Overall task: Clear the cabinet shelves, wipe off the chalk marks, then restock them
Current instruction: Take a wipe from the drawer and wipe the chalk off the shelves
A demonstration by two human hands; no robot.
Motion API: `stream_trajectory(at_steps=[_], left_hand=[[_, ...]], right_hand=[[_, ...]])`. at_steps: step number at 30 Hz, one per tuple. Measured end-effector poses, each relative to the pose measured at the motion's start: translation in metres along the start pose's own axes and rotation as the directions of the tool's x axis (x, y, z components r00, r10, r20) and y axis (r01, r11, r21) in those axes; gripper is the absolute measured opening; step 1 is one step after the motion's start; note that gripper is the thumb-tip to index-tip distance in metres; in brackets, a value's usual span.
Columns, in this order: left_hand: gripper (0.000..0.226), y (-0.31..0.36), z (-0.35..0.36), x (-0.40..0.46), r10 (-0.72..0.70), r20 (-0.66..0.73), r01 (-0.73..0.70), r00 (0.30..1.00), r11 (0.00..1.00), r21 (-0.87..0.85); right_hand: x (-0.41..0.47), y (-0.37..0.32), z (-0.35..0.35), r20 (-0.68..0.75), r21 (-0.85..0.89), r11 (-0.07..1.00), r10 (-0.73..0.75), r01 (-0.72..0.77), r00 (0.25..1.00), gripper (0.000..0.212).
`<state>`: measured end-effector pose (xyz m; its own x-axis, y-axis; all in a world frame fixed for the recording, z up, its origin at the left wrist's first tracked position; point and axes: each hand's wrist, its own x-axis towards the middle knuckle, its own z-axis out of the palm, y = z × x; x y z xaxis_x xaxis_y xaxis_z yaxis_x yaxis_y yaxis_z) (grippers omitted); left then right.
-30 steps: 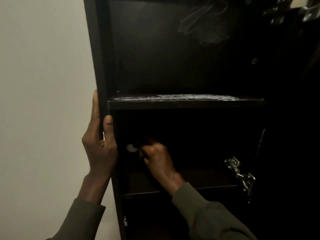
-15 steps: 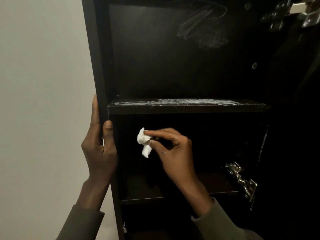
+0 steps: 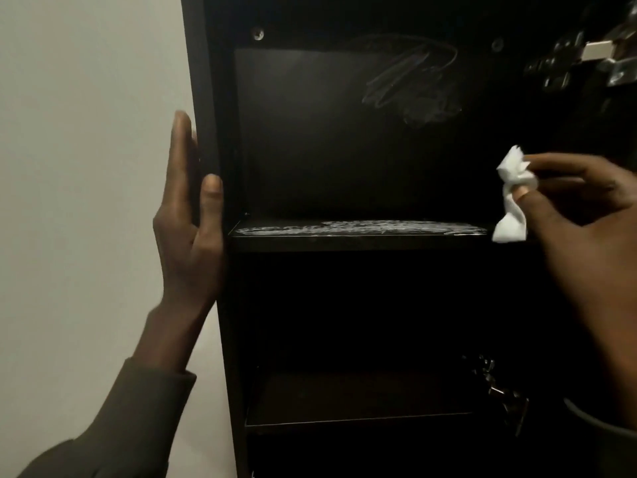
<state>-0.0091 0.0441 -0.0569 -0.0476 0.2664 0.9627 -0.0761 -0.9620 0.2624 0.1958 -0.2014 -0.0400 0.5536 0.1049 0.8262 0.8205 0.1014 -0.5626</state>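
A dark cabinet (image 3: 206,98) stands open against a pale wall (image 3: 86,167). The left hand (image 3: 188,229) lies flat along the cabinet's left side panel, fingers straight and pointing up on the outer face, the thumb (image 3: 211,201) bent round onto the front edge, so the panel sits between thumb and fingers.

The right hand (image 3: 586,229) is at the right of the opening, in front of the upper shelf's right end. Its thumb and forefinger pinch a crumpled white tissue (image 3: 617,198), gripping it at the middle. The tissue's long axis runs nearly upright, tilted a little: one ragged end points up and left, the other hangs down to the level of the shelf's front edge. Whether it touches the shelf cannot be told.

The upper shelf (image 3: 362,241) runs flat across the cabinet, and white chalk smears (image 3: 362,227) cover its top along almost its whole width. A fainter chalk scribble (image 3: 413,84) marks the back panel above, toward the upper right. The lower shelf (image 3: 344,405) is dim and shows no plain marks. A metal hinge (image 3: 503,398) shows at the lower right, and another hinge (image 3: 593,53) at the upper right corner. Grey-green sleeves (image 3: 131,426) cover both forearms.
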Motion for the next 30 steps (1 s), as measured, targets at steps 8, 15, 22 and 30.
stream_trajectory(at_steps=[8,15,22,30], left_hand=[[0.051,-0.005,0.008,0.021,-0.021,0.018,0.021,1.000,1.000,-0.014],[0.050,-0.006,0.012,0.021,-0.006,-0.019,0.006,1.000,1.000,0.025],[0.051,-0.007,0.015,0.019,-0.004,-0.009,0.005,1.000,1.000,0.028],[0.050,-0.008,0.015,0.018,-0.014,-0.034,0.015,0.999,0.999,0.036]], right_hand=[[-0.032,-0.032,0.022,0.419,0.260,0.957,0.008,-0.129,0.908,0.014],[-0.124,0.016,0.140,0.625,0.110,0.930,0.210,-0.351,0.752,0.015],[-0.178,0.040,0.217,0.638,-0.109,0.946,0.302,-0.305,0.708,0.020],[-0.201,0.044,0.232,0.605,-0.017,0.789,0.497,-0.614,0.622,0.022]])
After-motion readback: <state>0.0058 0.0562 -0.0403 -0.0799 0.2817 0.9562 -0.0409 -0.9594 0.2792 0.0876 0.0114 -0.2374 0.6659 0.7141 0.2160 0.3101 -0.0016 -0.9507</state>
